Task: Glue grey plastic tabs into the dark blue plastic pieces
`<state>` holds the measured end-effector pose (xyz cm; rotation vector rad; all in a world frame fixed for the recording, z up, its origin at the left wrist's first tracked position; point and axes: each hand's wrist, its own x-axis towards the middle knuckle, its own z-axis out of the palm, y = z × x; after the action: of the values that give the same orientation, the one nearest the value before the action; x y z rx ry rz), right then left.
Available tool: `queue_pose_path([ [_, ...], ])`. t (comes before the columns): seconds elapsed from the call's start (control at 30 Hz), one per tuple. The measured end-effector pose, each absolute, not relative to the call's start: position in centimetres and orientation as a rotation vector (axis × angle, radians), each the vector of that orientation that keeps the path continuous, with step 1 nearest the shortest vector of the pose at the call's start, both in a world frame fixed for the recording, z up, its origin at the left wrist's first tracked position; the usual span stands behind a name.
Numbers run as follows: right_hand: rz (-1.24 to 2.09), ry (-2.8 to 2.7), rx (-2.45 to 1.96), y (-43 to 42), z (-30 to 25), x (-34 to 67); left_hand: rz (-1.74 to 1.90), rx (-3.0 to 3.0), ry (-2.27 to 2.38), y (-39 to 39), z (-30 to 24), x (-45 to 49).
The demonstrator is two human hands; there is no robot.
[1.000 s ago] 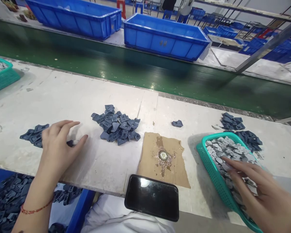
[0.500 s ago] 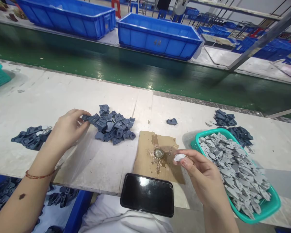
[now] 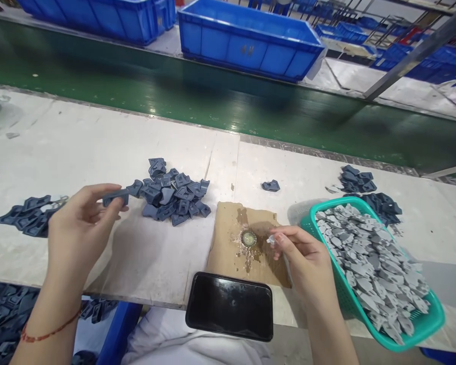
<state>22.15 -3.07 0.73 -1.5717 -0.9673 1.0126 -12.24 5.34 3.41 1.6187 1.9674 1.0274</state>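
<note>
Between the thumb and fingers of my left hand is a dark blue-grey plastic part, lifted just left of a pile of like parts. My right hand pinches a small light-grey piece, mostly covered by the fingertips. That hand hovers over the right side of a brown cardboard sheet. On the cardboard sits a small round metal cap with wet splashes around it. Right of my right hand stands a green basket full of light-grey pieces.
A black phone lies at the table's front edge. One dark part lies alone behind the cardboard. More dark parts lie in heaps at left and right. Beyond a green conveyor belt stand blue crates.
My left hand has drawn back left from the pile, taking a dark part with it. My right hand has shifted slightly left with its light piece. The camera view has tilted down a little.
</note>
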Motion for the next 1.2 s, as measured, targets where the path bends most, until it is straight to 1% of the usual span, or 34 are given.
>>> queue_pose_path([
  [0.07,0.964,-0.992,-1.616,-2.7,1.1,21.7,1.095,1.433,1.787,4.2,3.7,-10.8],
  [0.13,0.894,-1.045,-1.669,-2.4,1.4,21.2,1.085,1.300,1.578,3.2,3.7,-9.2],
  [0.27,0.757,-1.211,-1.736,-2.1,1.8,20.4,0.982,1.162,1.240,1.7,2.7,-5.9],
  [0.37,0.687,-1.390,-1.778,-2.1,1.6,20.2,0.866,1.063,1.107,0.9,2.0,-3.6],
  [0.53,0.653,-1.572,-1.799,-2.2,1.1,20.2,0.765,0.967,1.016,0.0,1.4,-1.0],
  [0.7,0.611,-1.651,-1.801,-2.3,0.9,20.1,0.773,0.903,0.966,-0.3,0.8,-0.2],
  [1.03,0.533,-1.614,-1.776,-2.5,0.8,20.1,0.799,0.845,0.848,-0.2,0.4,-0.4],
  [1.2,0.637,-1.544,-1.743,-2.5,0.7,20.0,0.846,0.878,0.837,-0.2,0.6,-0.7],
])
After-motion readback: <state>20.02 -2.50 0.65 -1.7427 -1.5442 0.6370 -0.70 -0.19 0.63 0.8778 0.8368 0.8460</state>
